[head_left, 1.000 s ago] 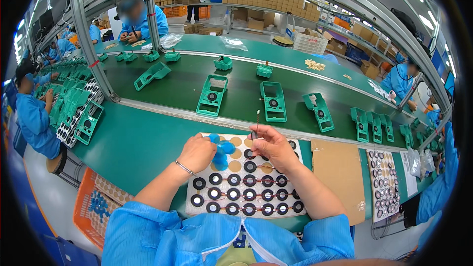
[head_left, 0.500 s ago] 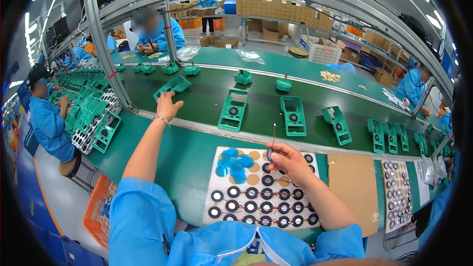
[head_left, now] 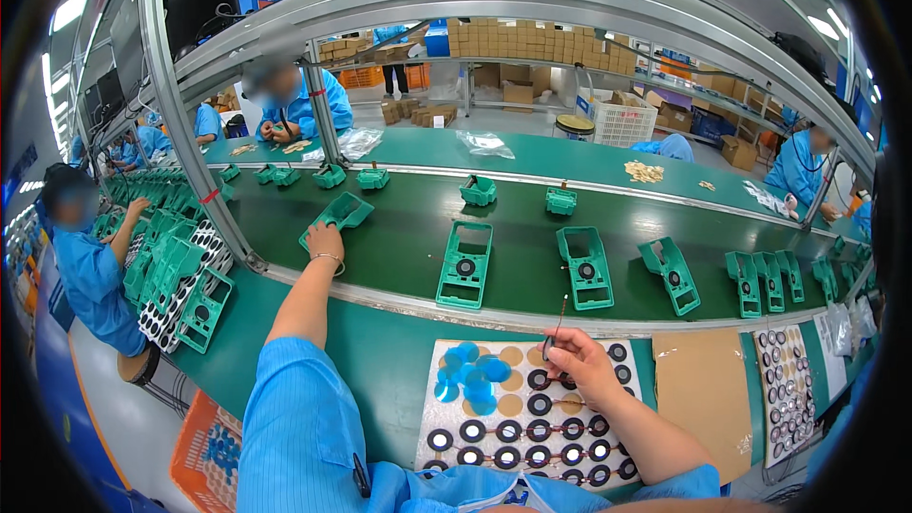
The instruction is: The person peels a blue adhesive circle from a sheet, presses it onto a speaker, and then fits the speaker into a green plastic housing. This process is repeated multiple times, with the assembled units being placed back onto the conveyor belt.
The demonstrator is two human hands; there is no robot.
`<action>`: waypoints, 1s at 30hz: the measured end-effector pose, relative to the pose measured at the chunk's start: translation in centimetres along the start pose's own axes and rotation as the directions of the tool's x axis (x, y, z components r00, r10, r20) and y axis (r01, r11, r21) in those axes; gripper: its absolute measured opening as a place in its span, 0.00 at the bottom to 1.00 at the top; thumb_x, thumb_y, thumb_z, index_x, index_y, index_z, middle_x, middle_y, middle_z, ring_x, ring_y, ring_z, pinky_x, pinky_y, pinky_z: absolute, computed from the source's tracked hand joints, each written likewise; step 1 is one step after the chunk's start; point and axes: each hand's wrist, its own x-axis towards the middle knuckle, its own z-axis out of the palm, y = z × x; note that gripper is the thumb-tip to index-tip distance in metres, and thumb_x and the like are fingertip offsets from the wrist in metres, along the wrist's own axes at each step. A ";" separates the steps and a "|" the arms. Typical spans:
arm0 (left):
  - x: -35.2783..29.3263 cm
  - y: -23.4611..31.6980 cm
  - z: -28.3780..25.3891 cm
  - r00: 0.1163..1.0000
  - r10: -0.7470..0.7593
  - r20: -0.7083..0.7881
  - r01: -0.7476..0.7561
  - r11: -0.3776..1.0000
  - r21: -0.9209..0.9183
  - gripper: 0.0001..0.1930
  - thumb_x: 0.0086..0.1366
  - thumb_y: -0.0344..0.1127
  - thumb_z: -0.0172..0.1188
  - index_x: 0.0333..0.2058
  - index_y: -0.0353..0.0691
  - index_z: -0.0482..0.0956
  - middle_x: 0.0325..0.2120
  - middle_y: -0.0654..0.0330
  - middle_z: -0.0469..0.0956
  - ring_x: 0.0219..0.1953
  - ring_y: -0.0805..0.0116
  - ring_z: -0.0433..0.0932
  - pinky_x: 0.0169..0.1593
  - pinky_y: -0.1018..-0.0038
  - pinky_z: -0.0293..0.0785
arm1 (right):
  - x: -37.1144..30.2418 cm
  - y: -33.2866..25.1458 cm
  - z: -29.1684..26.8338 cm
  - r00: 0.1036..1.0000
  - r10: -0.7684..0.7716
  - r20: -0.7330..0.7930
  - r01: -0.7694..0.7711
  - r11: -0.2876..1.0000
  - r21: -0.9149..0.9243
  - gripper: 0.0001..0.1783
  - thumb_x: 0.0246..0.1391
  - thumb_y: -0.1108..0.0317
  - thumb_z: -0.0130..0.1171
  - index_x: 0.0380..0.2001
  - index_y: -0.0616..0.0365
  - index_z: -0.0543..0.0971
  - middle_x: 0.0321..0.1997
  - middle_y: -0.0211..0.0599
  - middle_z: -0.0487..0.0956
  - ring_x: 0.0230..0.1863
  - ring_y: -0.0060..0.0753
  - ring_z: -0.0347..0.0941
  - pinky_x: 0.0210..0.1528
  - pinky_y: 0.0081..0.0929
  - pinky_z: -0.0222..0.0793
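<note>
My left hand [head_left: 326,241] reaches over the belt, its fingers closed on the near left end of a green plastic housing [head_left: 350,210]. My right hand [head_left: 583,367] pinches a small black round speaker [head_left: 548,349] edge-on, its thin red wire lead sticking upward. Below that hand lies a white foam tray [head_left: 427,437] with rows of black round speakers [head_left: 538,430], several tan discs [head_left: 511,406] and a loose pile of blue film discs [head_left: 470,372]. Other green housings [head_left: 465,267] with round black parts in them rest on the belt.
Brown cardboard [head_left: 701,389] and another tray of round parts [head_left: 787,385] lie to the right. A metal frame post [head_left: 180,104] stands left of my arm. Stacked housings [head_left: 171,266] and a co-worker [head_left: 85,247] are at left. An orange crate [head_left: 185,451] sits below the bench.
My left hand has gone from spread fingers beside the housing to closing on its end. The view has shifted; my right hand still holds the speaker above the tray.
</note>
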 end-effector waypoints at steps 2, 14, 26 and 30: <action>-0.6 3.6 -1.7 0.994 0.066 0.082 -0.053 0.988 -0.144 0.14 0.52 0.44 0.59 0.32 0.42 0.78 0.41 0.55 0.70 0.47 0.52 0.66 0.45 0.60 0.68 | -0.3 0.2 -0.8 0.999 0.027 -0.032 -0.027 1.000 -0.011 0.21 0.53 0.71 0.54 0.50 0.63 0.66 0.42 0.36 0.73 0.35 0.19 0.68 0.36 0.17 0.67; -1.9 5.8 -4.9 0.871 -0.327 0.366 0.450 0.830 -0.329 0.17 0.57 0.44 0.53 0.41 0.41 0.76 0.47 0.55 0.71 0.54 0.53 0.62 0.52 0.62 0.63 | 0.1 0.4 -0.2 1.000 0.012 -0.005 -0.013 0.999 -0.043 0.23 0.52 0.71 0.54 0.52 0.64 0.66 0.42 0.37 0.74 0.37 0.23 0.69 0.37 0.21 0.70; -8.9 6.4 -14.2 0.770 0.299 0.564 0.638 -0.332 -0.695 0.12 0.55 0.22 0.50 0.38 0.22 0.65 0.38 0.47 0.68 0.34 0.48 0.75 0.35 0.58 0.82 | -1.2 -0.9 0.3 0.982 -0.176 -0.068 0.173 0.984 -0.052 0.14 0.50 0.74 0.55 0.40 0.65 0.67 0.39 0.41 0.75 0.37 0.25 0.71 0.35 0.21 0.70; -17.5 7.7 -18.5 0.696 0.568 0.439 0.659 -0.264 -0.704 0.14 0.56 0.24 0.50 0.41 0.22 0.67 0.39 0.50 0.72 0.39 0.58 0.76 0.44 0.68 0.77 | -3.1 -2.3 0.7 0.966 -0.251 -0.061 0.236 0.954 -0.186 0.15 0.50 0.74 0.56 0.42 0.65 0.70 0.40 0.37 0.74 0.39 0.22 0.70 0.41 0.19 0.68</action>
